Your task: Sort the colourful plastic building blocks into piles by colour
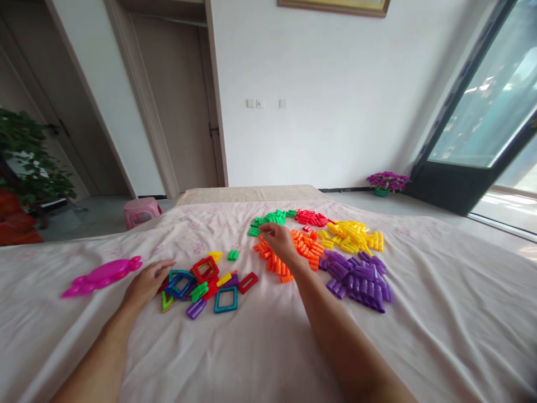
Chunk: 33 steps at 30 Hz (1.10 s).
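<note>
Two sets of fingers: the right hand's (280, 240) bunch near the glossy green tubes (272, 217), over the orange pile (308, 249); the left hand's (145, 282) curl beside a hollow blue frame (170, 284). Whether either grips, I can't tell. The ridged tubes look light, stiff, slick; pinch their sides.

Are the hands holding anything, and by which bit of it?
Can't tell: no held piece shows. The left hand is beside a blue square plastic frame, the right hand by orange tubular plastic pieces.
</note>
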Available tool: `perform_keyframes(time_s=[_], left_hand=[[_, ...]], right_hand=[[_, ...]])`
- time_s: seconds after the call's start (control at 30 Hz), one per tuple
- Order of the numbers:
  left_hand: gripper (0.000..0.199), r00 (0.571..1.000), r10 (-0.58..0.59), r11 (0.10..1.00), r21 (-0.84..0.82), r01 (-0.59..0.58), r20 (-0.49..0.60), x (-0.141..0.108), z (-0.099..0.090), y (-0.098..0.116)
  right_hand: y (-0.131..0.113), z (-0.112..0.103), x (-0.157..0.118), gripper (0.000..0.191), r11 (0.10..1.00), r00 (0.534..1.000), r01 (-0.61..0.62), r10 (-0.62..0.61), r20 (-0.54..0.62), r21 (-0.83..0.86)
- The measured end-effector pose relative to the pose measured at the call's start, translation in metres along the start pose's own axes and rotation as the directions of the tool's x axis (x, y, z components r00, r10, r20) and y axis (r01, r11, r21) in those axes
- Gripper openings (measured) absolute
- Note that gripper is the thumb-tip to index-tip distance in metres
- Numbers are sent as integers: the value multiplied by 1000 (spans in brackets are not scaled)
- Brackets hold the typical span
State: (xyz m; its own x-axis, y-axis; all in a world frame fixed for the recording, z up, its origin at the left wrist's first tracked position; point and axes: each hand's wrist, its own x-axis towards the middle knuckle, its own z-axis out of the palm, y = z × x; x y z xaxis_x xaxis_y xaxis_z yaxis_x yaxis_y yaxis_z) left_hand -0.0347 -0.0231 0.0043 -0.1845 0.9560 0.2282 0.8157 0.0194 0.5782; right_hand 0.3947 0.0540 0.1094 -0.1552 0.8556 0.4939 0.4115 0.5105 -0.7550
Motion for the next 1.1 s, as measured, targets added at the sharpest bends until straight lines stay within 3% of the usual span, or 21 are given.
perform_keyframes(time_s=[0.1, 0.17, 0.3, 0.4, 0.47, 0.63, 0.73, 0.83, 0.93, 1.0, 1.1], left_hand=[[46, 1000, 15, 1000, -5, -15, -13, -1, 0, 3], [46, 1000, 14, 1000, -2, -14, -18, -1, 0, 4], [46, 1000, 3, 1000, 6, -3, -15, -2, -1, 4], [45, 1000, -15, 1000, 5, 15, -9, -3, -1, 5], [45, 1000, -15, 1000, 1, 15, -7, -3, -1, 6], [43, 1000, -2, 1000, -7, 2, -19, -4, -2, 9], [43, 1000, 1, 1000, -5, -1, -22, -4, -2, 10], [44, 1000, 1, 1000, 1, -1, -16, -4, -3, 10], [44, 1000, 7, 1000, 11, -6, -22, -4, -3, 10], [44, 1000, 12, 1000, 22, -11, -27, -4, -3, 9], [44, 999, 17, 999, 37, -16, -29, -2, -2, 5]], right_hand=[[-9, 28, -15, 21, 997, 938, 72, -77, 338, 25], [-12, 40, -25, 23, 995, 881, 100, -91, 464, 5], [-20, 51, -37, 33, 974, 788, 220, -143, 599, -58], [-28, 55, -42, 30, 912, 692, 403, -250, 677, -75], [-33, 57, -44, 25, 883, 665, 461, -277, 694, -90], [-34, 57, -45, 18, 936, 742, 343, -217, 634, -81], [-26, 56, -42, 16, 977, 815, 212, -158, 557, -33], [-17, 53, -35, 20, 997, 905, 40, -66, 420, 72], [-10, 41, -22, 29, 948, 971, -135, 69, 228, 289], [-5, 25, -13, 38, 879, 982, -188, 171, 80, 438], [10, -7, 2, 44, 802, 945, -174, 300, -133, 571]])
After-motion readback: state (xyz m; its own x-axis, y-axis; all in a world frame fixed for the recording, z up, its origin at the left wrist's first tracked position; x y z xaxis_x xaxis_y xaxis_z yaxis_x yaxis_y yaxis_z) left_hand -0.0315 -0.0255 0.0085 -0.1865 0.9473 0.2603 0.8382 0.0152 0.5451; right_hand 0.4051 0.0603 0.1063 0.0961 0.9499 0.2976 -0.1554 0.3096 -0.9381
